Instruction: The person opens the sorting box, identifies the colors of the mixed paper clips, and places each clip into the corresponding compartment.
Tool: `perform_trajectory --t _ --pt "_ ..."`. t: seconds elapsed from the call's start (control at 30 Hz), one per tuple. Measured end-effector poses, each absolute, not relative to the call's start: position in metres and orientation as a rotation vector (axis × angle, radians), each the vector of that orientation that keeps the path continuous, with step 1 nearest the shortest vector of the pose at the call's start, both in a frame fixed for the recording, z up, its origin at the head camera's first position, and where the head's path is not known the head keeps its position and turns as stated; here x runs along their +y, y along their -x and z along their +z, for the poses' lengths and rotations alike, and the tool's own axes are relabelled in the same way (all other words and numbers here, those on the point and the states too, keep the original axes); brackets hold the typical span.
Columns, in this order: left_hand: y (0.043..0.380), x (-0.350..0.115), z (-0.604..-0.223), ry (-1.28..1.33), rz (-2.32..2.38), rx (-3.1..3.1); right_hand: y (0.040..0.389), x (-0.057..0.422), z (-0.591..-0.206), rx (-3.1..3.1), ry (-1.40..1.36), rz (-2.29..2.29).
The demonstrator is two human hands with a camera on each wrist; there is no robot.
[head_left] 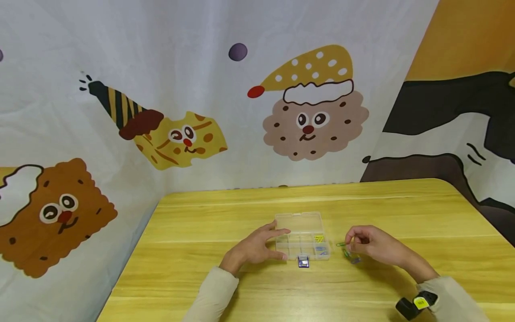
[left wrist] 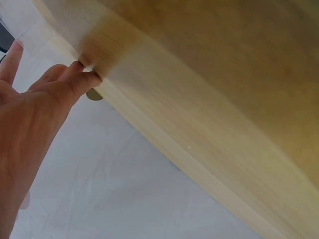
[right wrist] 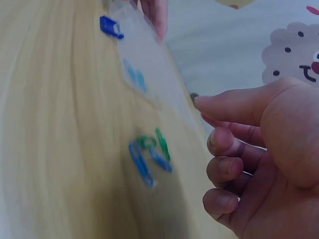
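A clear plastic compartment box [head_left: 298, 245] stands on the table with its see-through lid [head_left: 297, 221] raised at the back. Yellow clips [head_left: 318, 239] and blue clips [head_left: 320, 248] lie in its right-hand compartments. My left hand [head_left: 257, 244] rests at the box's left end, thumb at the front corner and fingers spread toward the hinge side. To the box's right, my right hand [head_left: 372, 245] hovers with bent fingers. Nothing shows between its fingers in the right wrist view. Beneath and beside them lie small safety-pin-shaped pieces, green [right wrist: 162, 144] and blue [right wrist: 141, 164].
A small dark-blue rectangular piece [head_left: 303, 262] sits against the box's front edge. The wood-grain table [head_left: 193, 219] meets a cartoon-printed cloth [head_left: 193, 58] at the back and left. A black device [head_left: 416, 305] is strapped to the right wrist.
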State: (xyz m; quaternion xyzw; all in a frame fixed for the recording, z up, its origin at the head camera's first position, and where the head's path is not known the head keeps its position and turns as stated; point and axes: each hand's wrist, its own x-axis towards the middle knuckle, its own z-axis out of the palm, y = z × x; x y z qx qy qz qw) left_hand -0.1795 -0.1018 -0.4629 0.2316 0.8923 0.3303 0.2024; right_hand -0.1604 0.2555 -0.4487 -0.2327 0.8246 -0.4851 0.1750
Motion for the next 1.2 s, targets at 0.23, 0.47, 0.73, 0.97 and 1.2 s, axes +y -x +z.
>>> perform_trajectory --t 0.23,0.47,0.73,0.97,1.2 --pt "0.180 -0.102 -0.464 -0.636 0.921 2.497 0.159 0.273 -0.459 2.327 0.738 -1.354" --pt "0.180 -0.101 -0.464 -0.630 0.919 2.500 0.160 0.281 -0.466 2.185 0.701 -1.413" --pt "0.181 -0.102 -0.464 -0.632 0.936 2.488 0.161 0.285 -0.472 2.172 0.661 -1.402" --pt "0.181 -0.102 -0.464 -0.631 0.936 2.486 0.162 0.289 -0.475 2.120 0.687 -1.384" --pt "0.181 -0.101 -0.464 -0.636 0.928 2.492 0.160 0.286 -0.473 2.149 0.672 -1.353"
